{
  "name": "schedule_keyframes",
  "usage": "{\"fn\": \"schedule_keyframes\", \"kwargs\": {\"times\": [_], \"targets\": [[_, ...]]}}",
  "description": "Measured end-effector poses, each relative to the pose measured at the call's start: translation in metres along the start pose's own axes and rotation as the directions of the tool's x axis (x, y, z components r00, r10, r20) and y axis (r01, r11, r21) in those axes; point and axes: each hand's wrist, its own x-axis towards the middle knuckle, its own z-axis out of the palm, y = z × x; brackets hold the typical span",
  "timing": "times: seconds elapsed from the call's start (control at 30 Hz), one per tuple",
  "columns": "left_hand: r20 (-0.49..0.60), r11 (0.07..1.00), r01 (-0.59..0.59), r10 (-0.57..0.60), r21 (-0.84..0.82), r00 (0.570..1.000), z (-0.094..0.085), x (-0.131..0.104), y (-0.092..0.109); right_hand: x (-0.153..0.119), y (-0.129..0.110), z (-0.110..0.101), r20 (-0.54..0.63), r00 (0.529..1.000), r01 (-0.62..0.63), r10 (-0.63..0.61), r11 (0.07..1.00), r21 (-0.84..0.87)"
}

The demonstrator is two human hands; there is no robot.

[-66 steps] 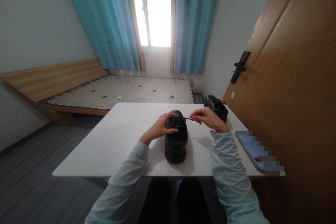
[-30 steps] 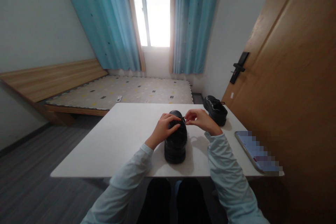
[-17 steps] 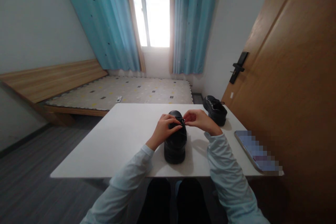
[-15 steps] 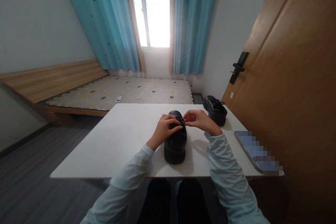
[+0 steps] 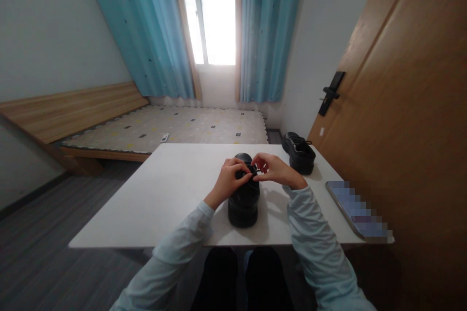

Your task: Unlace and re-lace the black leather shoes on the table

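Observation:
A black shoe stands upright on the white table, its toe pointing away from me and its heel near the front edge. Over its left side lies my left hand, with thumb and fingertips pinched together on the black laces. My right hand is at the shoe's right side, its fingers curled and a dark lace between them. The fingertips of both hands nearly meet above the laces. How the laces cross under my fingers is too small to make out.
A second black shoe sits at the table's back right corner. Along the right edge of the white table lies a phone-like device, its screen pixelated. Behind is a bed with a small white object. A wooden door stands at right.
My right hand has shifted slightly left over the laces, and its fingers have curled, showing a dark lace. My left fingertips have drawn closer together. The shoes have stayed in place.

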Motion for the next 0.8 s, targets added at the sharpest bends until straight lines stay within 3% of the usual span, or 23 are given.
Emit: {"fn": "schedule_keyframes", "kwargs": {"times": [0.23, 0.43, 0.67, 0.8], "targets": [[-0.004, 0.996, 0.026, -0.026, -0.087, 1.000, -0.014, 0.004, 0.002, -0.003, 0.002, -0.005, -0.020, 0.994, -0.114, 0.112, 0.987, -0.117], [0.133, 0.925, 0.160, -0.120, -0.344, 0.984, -0.034, 0.006, -0.003, -0.005, 0.013, -0.005, 0.019, 0.979, -0.194, 0.204, 0.953, -0.233], [0.377, 0.834, 0.216, -0.010, -0.508, 0.926, -0.042, 0.003, -0.005, -0.007, 0.015, -0.005, 0.116, 0.955, -0.245, 0.273, 0.947, -0.206], [0.421, 0.845, 0.204, 0.027, -0.495, 0.907, -0.045, 0.001, -0.006, -0.008, 0.015, -0.004, 0.174, 0.933, -0.290, 0.315, 0.944, -0.156]]}}
